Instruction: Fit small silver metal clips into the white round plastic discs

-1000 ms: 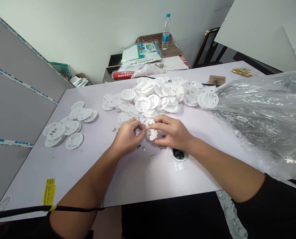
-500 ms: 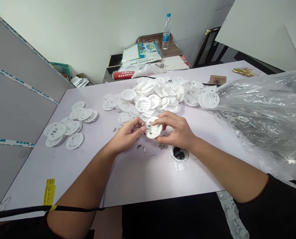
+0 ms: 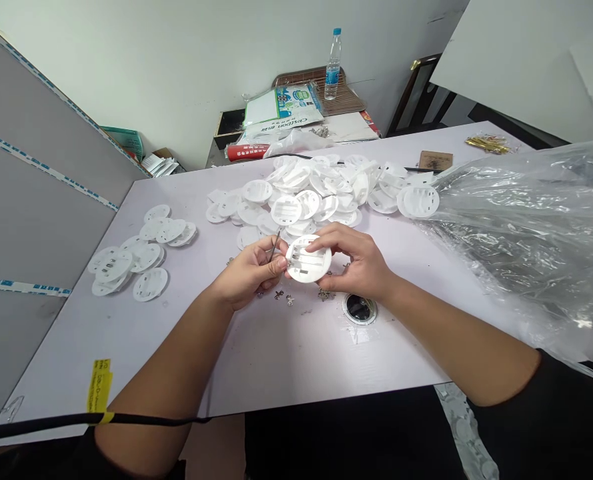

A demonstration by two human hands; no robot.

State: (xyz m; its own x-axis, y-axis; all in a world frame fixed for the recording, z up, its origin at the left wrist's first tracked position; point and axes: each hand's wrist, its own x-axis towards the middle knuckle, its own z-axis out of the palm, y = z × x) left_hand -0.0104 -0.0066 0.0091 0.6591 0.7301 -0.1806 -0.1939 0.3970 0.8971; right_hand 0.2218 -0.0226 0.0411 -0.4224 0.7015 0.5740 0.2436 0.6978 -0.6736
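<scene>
My right hand [image 3: 354, 260] grips a round white plastic battery cover [image 3: 310, 268] by its right side, fingers on top and thumb below. Its recessed face is turned up to me, with small metal contacts at the left. My left hand [image 3: 254, 270] is closed in a pinch at the cover's left edge. A thin dark rod-like tool [image 3: 275, 244] sticks up from between its fingers; its exact kind cannot be made out. Small metal contact pieces [image 3: 289, 300] lie on the table below my hands. Beside my right wrist sits a round black-centred dish [image 3: 360, 309].
A large pile of white covers [image 3: 296, 193] spreads behind my hands. A smaller group of covers [image 3: 144, 257] lies at the left. Clear plastic sheeting [image 3: 531, 247] covers the right side. A black cable [image 3: 146, 419] crosses the front left. A water bottle [image 3: 333, 67] stands at the back.
The cover has turned flatter toward me and shifted slightly right and down. The thin tool in my left hand now points more upright, away from the cover's face.
</scene>
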